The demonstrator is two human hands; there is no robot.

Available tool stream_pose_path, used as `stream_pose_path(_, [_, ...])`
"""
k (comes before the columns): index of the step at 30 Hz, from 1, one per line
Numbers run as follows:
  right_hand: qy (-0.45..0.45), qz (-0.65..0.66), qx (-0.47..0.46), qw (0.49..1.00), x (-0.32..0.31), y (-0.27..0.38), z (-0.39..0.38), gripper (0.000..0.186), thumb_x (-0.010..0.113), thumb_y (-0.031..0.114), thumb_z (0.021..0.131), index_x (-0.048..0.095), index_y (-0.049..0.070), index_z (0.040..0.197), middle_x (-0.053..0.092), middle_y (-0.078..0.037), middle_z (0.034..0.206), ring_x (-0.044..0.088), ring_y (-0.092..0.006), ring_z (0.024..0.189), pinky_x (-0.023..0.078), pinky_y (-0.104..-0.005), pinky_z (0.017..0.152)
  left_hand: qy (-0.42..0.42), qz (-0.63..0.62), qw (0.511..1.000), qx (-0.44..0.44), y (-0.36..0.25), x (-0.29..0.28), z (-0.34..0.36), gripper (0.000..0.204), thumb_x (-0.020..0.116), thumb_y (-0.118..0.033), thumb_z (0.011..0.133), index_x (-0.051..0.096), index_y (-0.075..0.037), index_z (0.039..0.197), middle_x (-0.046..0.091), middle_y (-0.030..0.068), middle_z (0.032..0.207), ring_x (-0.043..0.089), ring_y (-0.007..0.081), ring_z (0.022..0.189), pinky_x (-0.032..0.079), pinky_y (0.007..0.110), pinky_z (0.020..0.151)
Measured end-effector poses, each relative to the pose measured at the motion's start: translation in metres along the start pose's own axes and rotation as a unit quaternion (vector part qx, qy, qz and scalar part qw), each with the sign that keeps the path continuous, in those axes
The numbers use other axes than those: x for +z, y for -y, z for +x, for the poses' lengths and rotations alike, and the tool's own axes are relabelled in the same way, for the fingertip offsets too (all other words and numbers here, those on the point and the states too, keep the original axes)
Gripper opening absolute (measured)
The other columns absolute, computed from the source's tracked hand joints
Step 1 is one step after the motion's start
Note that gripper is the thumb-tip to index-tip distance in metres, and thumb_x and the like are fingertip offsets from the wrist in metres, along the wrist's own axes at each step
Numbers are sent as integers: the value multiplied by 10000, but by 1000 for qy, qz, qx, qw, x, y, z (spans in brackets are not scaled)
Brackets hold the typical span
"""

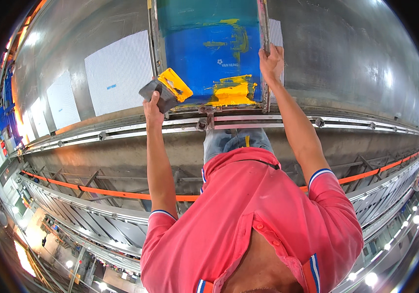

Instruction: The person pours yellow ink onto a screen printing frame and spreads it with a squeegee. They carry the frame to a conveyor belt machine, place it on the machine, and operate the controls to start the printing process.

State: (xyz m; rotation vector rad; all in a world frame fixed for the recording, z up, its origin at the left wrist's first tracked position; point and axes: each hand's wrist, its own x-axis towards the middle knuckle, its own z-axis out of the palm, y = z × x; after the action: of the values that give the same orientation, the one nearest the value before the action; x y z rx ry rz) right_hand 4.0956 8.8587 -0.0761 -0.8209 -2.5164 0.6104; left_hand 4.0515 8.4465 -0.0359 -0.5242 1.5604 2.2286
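Note:
A screen-printing frame (154, 39) with blue mesh (190, 58) lies in front of me on a long table. Thick yellow ink (231, 93) is pooled at the mesh's near end, and thinner olive-yellow smears show farther up. My left hand (154, 108) is closed around a dark-handled squeegee (175, 84), its blade coated in yellow ink. It is tilted over the frame's near left corner; whether it touches the frame I cannot tell. With my right hand (271, 66) I grip the frame's right side bar.
Finely striped white sheets (120, 73) lie left of the frame on the grey tabletop (346, 53); another striped sheet (276, 31) shows at its right. A metal rail (248, 118) runs along the table's near edge, against my waist. Behind me stretches an orange bar (121, 195).

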Motion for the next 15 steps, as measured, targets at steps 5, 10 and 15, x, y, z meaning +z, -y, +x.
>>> stream_pose_path(5, [8, -77, -20, 997, -4, 21, -1, 374, 669, 226, 816, 596, -9, 1098, 534, -136, 915, 550, -312, 917, 497, -447, 720, -51, 18, 998, -12, -14, 19, -11, 586, 789, -243, 767, 521, 29, 1212, 598, 125, 1161, 611, 255, 1033, 531, 398, 870])
stream_pose_path(10, [-24, -46, -15, 999, 0, 12, -7, 384, 638, 304, 860, 587, -7, 1079, 530, -148, 936, 543, -324, 915, 481, -442, 749, 9, 301, 953, -31, -49, 57, -25, 426, 747, -60, 713, 616, 33, 1107, 675, 95, 994, 649, 210, 908, 517, 337, 827])
stream_pose_path(15, [-28, -21, -13, 999, -1, 18, -7, 401, 638, 344, 868, 601, 7, 1083, 551, -146, 961, 553, -318, 914, 489, -432, 763, 177, 683, 704, 77, -43, 149, -27, 470, 700, -158, 696, 619, -11, 1134, 674, 221, 1034, 653, 282, 1017, 489, 402, 876])
